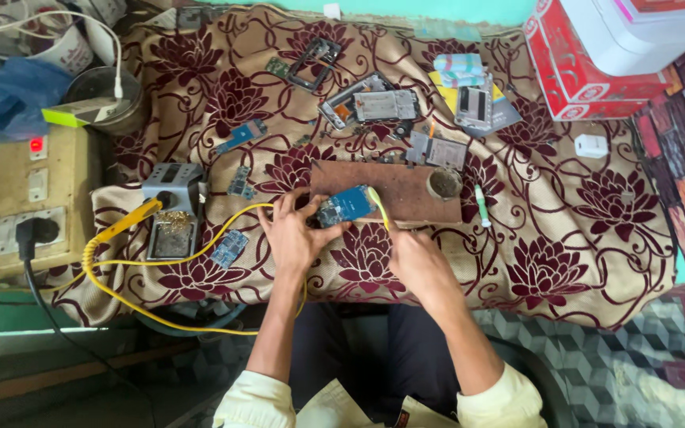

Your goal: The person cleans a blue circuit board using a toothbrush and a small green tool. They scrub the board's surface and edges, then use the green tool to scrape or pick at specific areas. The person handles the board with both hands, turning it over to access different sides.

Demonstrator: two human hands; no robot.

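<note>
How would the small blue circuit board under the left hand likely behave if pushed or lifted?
The thin blue circuit board probably stays stiff and feels light. On the smooth brown wooden block it could slide, so the left hand pins it. Its small components look fragile.

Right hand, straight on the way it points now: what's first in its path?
Likely the blue circuit board: the right hand points up-left with a yellow-green tool whose tip is already at the board's edge. Contact itself is unclear.

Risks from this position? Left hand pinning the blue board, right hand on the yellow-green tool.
1. The circuit board sits at the edge of the wooden block, held only by the left hand; it might slip.
2. The right hand works the thin tool near the left fingers; a poke seems possible.
3. The yellow cable loops by the left wrist and could snag.
</note>
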